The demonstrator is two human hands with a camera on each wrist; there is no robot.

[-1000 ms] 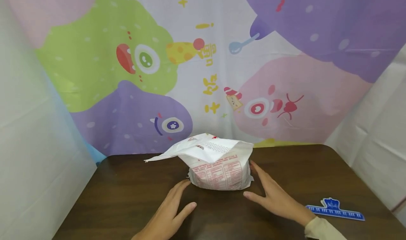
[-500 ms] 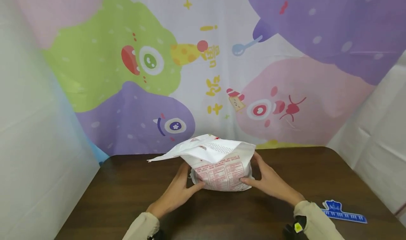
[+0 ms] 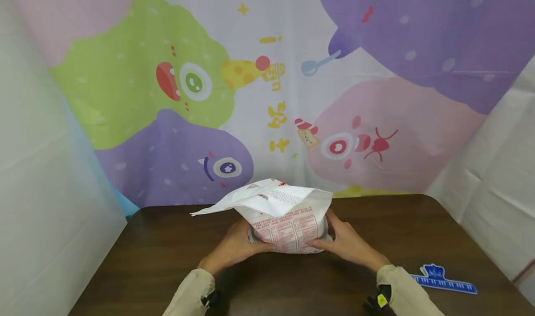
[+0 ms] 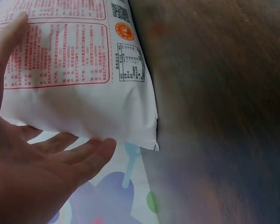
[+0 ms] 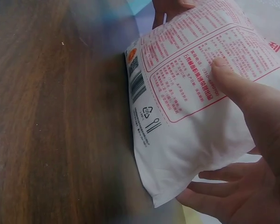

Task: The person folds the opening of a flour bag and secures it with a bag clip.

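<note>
A white flour bag (image 3: 288, 235) with red print stands on the dark wooden table, its loose top folded over towards the left. My left hand (image 3: 236, 247) grips its left side, thumb on the printed front and the other fingers round the side. On the opposite side my right hand (image 3: 349, 242) holds it the same way. In the left wrist view, the bag's bottom corner (image 4: 142, 126) shows beside spread fingers. The right wrist view has the right thumb (image 5: 235, 84) pressed on the printed panel (image 5: 191, 93); the fingers' far ends are partly hidden behind the bag.
A blue clip with a piano-key ruler edge (image 3: 445, 282) lies on the right of the table (image 3: 138, 260), near the right sleeve. A cartoon-printed cloth (image 3: 288, 98) hangs behind the table, with white cloth walls on both sides.
Both hands have moved in from beside the bag and taken hold of its two sides, thumbs on the front. The bag has hardly shifted.
</note>
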